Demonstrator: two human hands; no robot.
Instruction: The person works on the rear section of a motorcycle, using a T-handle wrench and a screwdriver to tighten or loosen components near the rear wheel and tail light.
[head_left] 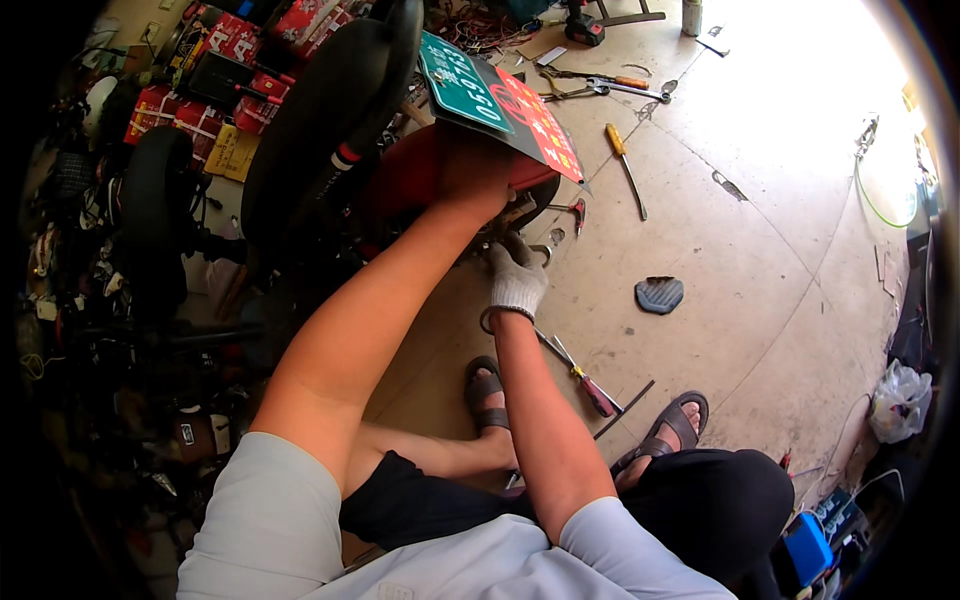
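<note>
A scooter or small motorcycle stands before me, its black seat (325,110) at the left. A green number plate (462,80) and a red-and-black sheet (535,115) hang over its red rear part (405,178). My bare left hand (478,170) reaches into the shade beneath the plate, against the red bodywork; its fingers are mostly hidden. Lower and to the right, my right hand (517,278) wears a white knitted glove with dark fingertips. Its fingers are closed by the wheel area, on what looks like a wrench (543,252), whose metal ring end sticks out beside them.
On the tiled floor lie a yellow-handled screwdriver (626,170), wrenches and pliers (610,88), a red-handled tool (578,215), a grey ridged pad (659,294) and screwdrivers (595,392) near my feet. A cordless drill (585,30) stands far off. Red boxes (160,115) and parts crowd the left.
</note>
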